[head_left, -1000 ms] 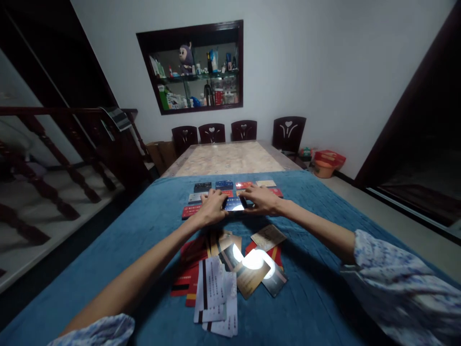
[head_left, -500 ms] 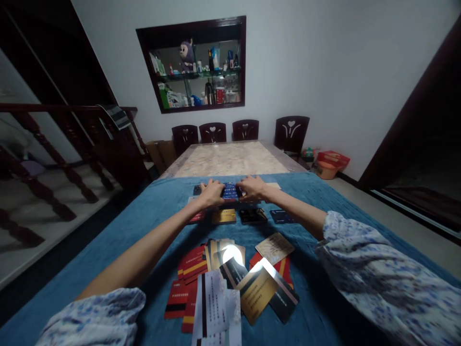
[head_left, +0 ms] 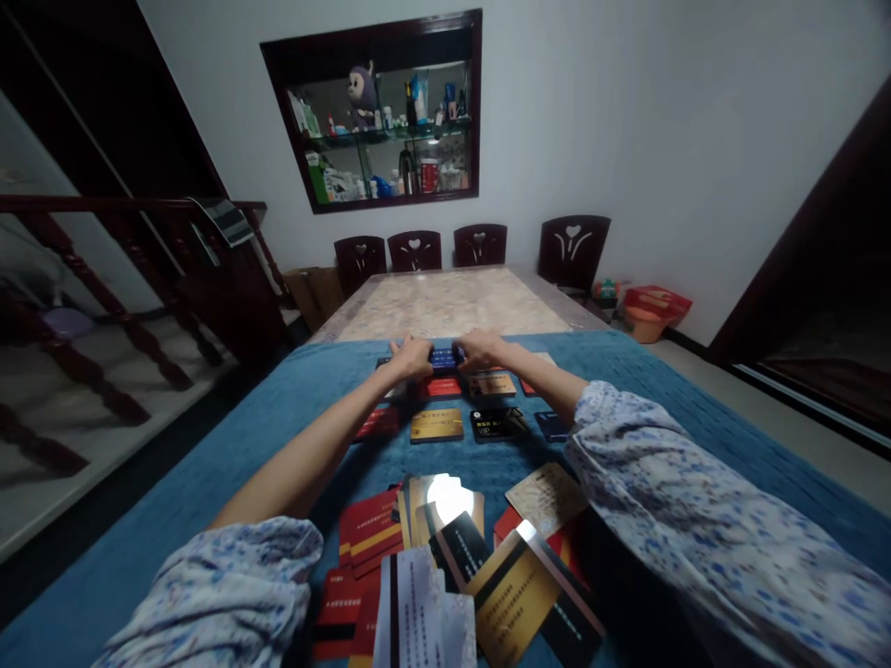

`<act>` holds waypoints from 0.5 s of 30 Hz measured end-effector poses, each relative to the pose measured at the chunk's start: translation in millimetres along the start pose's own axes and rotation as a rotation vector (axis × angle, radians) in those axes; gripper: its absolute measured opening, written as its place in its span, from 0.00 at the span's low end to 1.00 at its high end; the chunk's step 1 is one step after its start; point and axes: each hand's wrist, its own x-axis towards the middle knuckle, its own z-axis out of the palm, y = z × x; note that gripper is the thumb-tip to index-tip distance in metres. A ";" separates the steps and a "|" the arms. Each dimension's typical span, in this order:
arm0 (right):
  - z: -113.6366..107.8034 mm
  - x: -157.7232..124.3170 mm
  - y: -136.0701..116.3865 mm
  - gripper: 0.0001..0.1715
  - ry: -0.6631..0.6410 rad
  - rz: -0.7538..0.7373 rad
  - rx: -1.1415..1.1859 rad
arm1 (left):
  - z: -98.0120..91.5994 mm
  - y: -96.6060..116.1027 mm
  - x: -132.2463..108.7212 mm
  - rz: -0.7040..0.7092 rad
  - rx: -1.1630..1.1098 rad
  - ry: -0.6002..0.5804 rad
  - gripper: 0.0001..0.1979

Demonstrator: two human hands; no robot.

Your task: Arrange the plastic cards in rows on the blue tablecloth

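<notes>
Toward the far end of the blue cloth, my left hand (head_left: 412,357) and my right hand (head_left: 480,350) close in on the two short sides of a blue card stack (head_left: 445,360), fingers bent around its ends. Just nearer to me lie a red card stack (head_left: 440,387) and a tan card stack (head_left: 491,385). The closer row has a red stack (head_left: 378,424), a gold stack (head_left: 436,426), a black VIP stack (head_left: 498,424) and a dark blue stack (head_left: 552,427) partly under my right forearm. My fingertips are partly hidden.
Between my forearms lies a loose heap: red cards (head_left: 372,529), white cards (head_left: 410,612), a gold card (head_left: 511,594) and a beige card (head_left: 547,498). The blue cloth (head_left: 229,520) covers the table's near part. Chairs (head_left: 480,245) stand beyond the far edge.
My hands have shifted slightly away from me, still at the blue stack. The red and tan stacks before them show more plainly. The view has moved a little, so the heap appears lower and larger.
</notes>
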 end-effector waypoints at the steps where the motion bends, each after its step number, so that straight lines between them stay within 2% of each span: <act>1: 0.8 3.7 0.7 0.27 -0.002 0.004 0.001 | 1.1 -1.1 3.1 -0.008 -0.004 -0.005 0.23; 15: 8.5 34.1 5.7 0.28 -0.092 0.011 0.035 | 16.2 -9.6 26.1 -0.052 -0.033 -0.074 0.22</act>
